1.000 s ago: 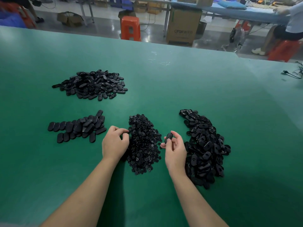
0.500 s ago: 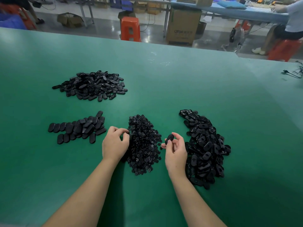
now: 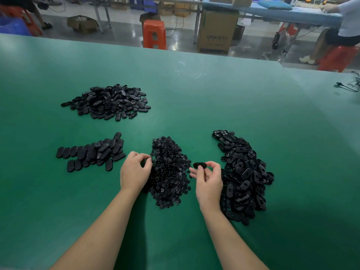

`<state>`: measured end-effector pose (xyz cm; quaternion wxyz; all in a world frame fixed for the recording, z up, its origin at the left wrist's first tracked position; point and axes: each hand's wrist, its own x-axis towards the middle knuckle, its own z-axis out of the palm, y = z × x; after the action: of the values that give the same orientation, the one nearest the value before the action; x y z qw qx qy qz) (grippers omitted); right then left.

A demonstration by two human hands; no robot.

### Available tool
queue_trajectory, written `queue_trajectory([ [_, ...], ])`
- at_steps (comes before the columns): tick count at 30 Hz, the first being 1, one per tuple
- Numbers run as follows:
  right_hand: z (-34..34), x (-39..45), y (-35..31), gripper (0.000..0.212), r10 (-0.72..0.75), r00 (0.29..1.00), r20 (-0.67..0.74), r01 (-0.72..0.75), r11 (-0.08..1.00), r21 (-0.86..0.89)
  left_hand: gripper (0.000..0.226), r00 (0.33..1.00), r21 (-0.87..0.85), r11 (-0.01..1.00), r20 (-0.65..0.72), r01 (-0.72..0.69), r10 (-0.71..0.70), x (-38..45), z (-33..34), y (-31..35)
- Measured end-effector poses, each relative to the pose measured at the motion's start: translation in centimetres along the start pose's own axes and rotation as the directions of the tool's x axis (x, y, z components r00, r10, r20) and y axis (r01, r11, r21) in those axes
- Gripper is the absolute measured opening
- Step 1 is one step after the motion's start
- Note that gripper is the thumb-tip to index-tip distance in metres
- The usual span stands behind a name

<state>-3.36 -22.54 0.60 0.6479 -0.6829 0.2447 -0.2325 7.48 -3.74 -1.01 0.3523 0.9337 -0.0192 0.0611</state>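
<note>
Our right hand (image 3: 208,182) pinches an oval shell (image 3: 199,165) at 9 o'clock of the shell pile (image 3: 245,176). Our left hand (image 3: 135,171) curls at the disc pile (image 3: 169,172), and we cannot tell its grasp. We should lift one disc only, keeping the shell level.

Right hand (image 3: 208,180) pinches black oval shell (image 3: 199,165); left hand (image 3: 134,171) at small-parts pile (image 3: 169,172).

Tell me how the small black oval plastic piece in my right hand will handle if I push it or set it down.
Probably light: the right hand holds the small black oval plastic piece with just fingertips. It looks stiff, keeping its shape in the pinch. Being flat, it should slide rather than roll.
</note>
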Motion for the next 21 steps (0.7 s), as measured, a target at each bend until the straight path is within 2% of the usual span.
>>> queue_trajectory([
  [4, -0.05, -0.02, -0.02, 0.013, -0.003, 1.000, -0.007, 0.003, 1.000, -0.014, 0.010, 1.000, -0.001, 1.000, -0.007, 0.011, -0.011, 0.04, 0.03, -0.04],
  [9, -0.05, 0.02, -0.05, 0.024, 0.022, 1.000, -0.006, -0.022, 1.000, -0.014, 0.008, 1.000, -0.014, 1.000, -0.008, 0.014, -0.014, 0.11, 0.01, 0.00],
  [16, -0.10, 0.09, 0.00, 0.025, 0.029, 1.000, -0.006, -0.030, 0.999, -0.018, 0.014, 1.000, -0.032, 0.999, -0.002, -0.006, 0.006, -0.03, -0.08, 0.00],
  [21, 0.04, 0.26, 0.13, 0.021, 0.024, 1.000, -0.015, -0.024, 1.000, 0.012, 0.006, 1.000, -0.014, 1.000, 0.029, -0.007, 0.007, -0.26, -0.33, 0.37],
])
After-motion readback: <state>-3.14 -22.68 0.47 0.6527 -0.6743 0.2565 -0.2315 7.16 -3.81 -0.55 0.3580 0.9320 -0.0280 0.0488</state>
